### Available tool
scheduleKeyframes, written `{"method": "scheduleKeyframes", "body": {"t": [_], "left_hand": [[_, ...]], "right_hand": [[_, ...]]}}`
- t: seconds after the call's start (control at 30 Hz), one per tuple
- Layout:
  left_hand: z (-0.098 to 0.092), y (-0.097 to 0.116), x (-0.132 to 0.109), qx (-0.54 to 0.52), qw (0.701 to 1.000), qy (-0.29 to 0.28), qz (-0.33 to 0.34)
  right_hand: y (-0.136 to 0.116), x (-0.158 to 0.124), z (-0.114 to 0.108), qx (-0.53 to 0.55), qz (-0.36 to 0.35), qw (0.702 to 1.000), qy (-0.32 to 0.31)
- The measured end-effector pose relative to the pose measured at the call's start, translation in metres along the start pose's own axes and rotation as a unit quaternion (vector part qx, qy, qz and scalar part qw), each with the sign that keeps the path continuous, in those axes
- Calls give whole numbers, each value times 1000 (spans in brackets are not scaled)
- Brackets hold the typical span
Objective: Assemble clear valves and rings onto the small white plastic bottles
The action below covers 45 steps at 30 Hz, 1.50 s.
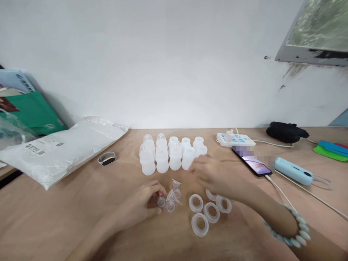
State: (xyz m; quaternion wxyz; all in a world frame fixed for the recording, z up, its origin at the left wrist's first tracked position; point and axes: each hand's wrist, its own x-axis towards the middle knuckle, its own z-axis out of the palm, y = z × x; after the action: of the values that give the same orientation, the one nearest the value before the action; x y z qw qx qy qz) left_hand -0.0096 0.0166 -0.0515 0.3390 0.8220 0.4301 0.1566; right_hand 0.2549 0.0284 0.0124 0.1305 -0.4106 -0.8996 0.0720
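My left hand (152, 195) curls its thumb and fingers around a clear bottle nipple (161, 201) on the table. Beside its fingertips lie several more clear nipples (171, 197) in a loose cluster. My right hand (202, 169), slightly blurred, reaches to the front right of the white bottles. Its fingers bend close to a small white bottle (188, 159), and the hand partly covers the bottle (201, 150) behind it. Whether it grips one is hidden. Below my right forearm lie several translucent collar rings (199, 224). Some bottles on the left carry clear domed caps (148, 138).
On the left are a white plastic mailer bag (70, 148) and a fitness band (107, 158). To the right are a power strip (246, 140), a phone (257, 166) with a cable, a light blue device (293, 171) and a black case (286, 132). A wall stands behind.
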Motion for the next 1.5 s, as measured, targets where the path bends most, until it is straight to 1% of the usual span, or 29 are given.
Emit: {"method": "scheduleKeyframes", "body": {"t": [0.07,0.13,0.2,0.3,0.37,0.4,0.43,0.5,0.57,0.6,0.63,0.67,0.73,0.83,1.0,1.13,1.27,1.37,1.43,1.5], "left_hand": [[1,-1,3,6,1000,-20,-23],[2,-3,5,5,999,-26,-36],[1,-5,5,-5,999,-29,-38],[-5,-5,3,-40,998,-20,-44],[-10,-1,1,-65,996,-9,-55],[-10,1,0,-82,995,-1,-61],[-10,4,0,-102,993,8,-65],[-5,10,1,-164,983,38,-72],[4,16,3,-237,965,69,-86],[9,20,4,-269,955,81,-93],[14,23,5,-293,947,90,-97],[18,26,5,-311,940,97,-100],[23,33,4,-327,934,104,-98],[27,39,1,-340,931,101,-85],[30,34,-1,-404,912,40,-55],[32,32,0,-448,893,20,-37],[34,36,-1,-471,881,26,-40],[38,36,-1,-482,874,37,-49],[44,33,0,-495,865,58,-51],[50,30,1,-512,854,82,-37]], "right_hand": [[-2,-14,16,-8,-13,997,-71],[-2,-22,31,-5,-19,993,-114],[-2,-26,42,3,-21,991,-132],[1,-27,48,5,-21,992,-128],[3,-28,48,14,-15,995,-100],[4,-29,48,26,-12,997,-74],[4,-30,47,43,-12,998,-35],[2,-32,46,81,-31,994,71],[-4,-34,46,112,-76,973,189],[-9,-35,46,122,-100,959,234],[-14,-36,46,129,-124,948,262],[-19,-36,47,133,-145,941,275],[-28,-36,50,128,-176,936,276],[-33,-33,57,110,-192,935,277],[-25,-29,69,138,-176,933,280],[-24,-27,70,181,-167,929,277],[-29,-27,64,198,-151,932,265],[-33,-29,62,205,-119,936,259],[-35,-30,65,221,-97,932,270],[-36,-30,69,238,-95,922,290]]}}
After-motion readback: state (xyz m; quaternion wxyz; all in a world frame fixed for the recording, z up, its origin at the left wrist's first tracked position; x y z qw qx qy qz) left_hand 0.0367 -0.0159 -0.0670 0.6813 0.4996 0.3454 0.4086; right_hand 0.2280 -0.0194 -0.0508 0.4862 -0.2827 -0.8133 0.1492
